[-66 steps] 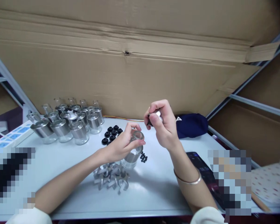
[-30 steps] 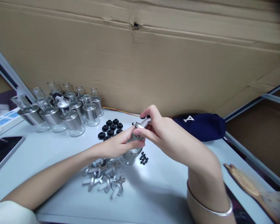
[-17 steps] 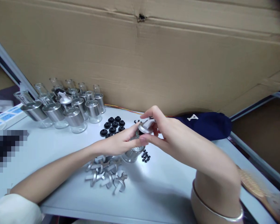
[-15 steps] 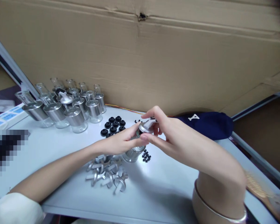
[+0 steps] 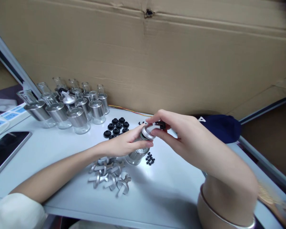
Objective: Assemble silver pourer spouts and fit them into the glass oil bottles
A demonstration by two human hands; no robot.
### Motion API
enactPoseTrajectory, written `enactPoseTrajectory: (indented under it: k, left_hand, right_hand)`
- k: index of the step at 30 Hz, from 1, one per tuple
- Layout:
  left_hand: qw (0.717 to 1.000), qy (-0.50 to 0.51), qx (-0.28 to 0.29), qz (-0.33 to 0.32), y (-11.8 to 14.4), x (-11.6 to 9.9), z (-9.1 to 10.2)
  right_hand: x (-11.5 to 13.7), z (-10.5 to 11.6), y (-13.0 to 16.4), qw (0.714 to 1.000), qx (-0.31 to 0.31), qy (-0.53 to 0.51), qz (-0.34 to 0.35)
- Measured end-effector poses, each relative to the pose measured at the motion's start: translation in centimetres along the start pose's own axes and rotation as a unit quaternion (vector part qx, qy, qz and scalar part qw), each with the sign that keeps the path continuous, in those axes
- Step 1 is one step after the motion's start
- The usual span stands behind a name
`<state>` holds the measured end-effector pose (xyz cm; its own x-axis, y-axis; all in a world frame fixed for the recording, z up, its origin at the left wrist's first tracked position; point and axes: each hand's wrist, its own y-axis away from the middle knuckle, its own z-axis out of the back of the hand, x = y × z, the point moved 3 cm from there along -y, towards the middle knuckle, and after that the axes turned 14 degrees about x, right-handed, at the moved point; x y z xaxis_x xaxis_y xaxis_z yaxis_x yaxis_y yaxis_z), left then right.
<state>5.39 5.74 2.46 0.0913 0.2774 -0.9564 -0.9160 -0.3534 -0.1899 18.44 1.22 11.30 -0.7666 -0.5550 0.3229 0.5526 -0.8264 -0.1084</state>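
A glass bottle with a metal sleeve (image 5: 134,157) stands near the middle of the table. My left hand (image 5: 126,142) is closed around its neck. On the bottle's mouth sits a silver pourer cap (image 5: 150,131) with a black tip on its spout, tilted toward the right. My right hand (image 5: 168,125) grips this pourer cap from the right, thumb in front and fingers behind. Just left of the bottle base lies a pile of silver pourer caps (image 5: 111,176). Black ribbed stoppers (image 5: 116,131) are grouped behind my left hand, and small black rings (image 5: 150,159) lie right of the bottle.
Several glass bottles with metal sleeves (image 5: 78,120) stand at the back left; one carries a pourer. A phone (image 5: 8,151) and a power strip (image 5: 8,117) lie at the left. A navy cap (image 5: 221,128) rests at the back right, before a cardboard wall (image 5: 143,63).
My right hand has shifted its fingers on the pourer cap, so the spout's black tip now shows. The left hand keeps its hold on the bottle neck. The view has shifted slightly.
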Motion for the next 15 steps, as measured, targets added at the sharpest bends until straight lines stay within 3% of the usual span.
enactPoseTrajectory:
  k: [15]
  left_hand:
    - [1.0,-0.004,-0.003,-0.016,0.0,0.12,0.17]
  right_hand:
    - [0.28,0.04,-0.36,1.0,-0.002,-0.005,0.006]
